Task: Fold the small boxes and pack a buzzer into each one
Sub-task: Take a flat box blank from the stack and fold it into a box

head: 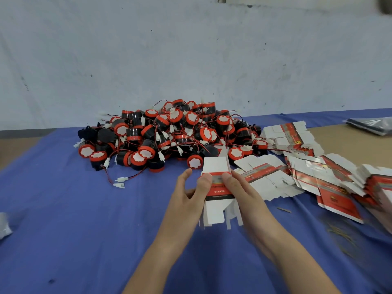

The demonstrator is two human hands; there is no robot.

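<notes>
Both my hands hold one small box [216, 166], white with a red and black printed band, above the blue cloth [74, 209]. My left hand [191, 194] grips its left side with the thumb on the front. My right hand [239, 187] grips the right side, thumb on the band. The box is opened into a tube, with white flaps sticking out at its far end and its near end. A big heap of buzzers [169, 134], black with red rims, white stickers and red-black wires, lies just beyond the box.
Flat unfolded boxes [318, 177] lie fanned in stacks on the right, some over the bare tan tabletop [347, 143]. A grey plastic bag [373, 126] sits far right. A pale wall stands behind the table. A white scrap [4, 225] lies at the left edge.
</notes>
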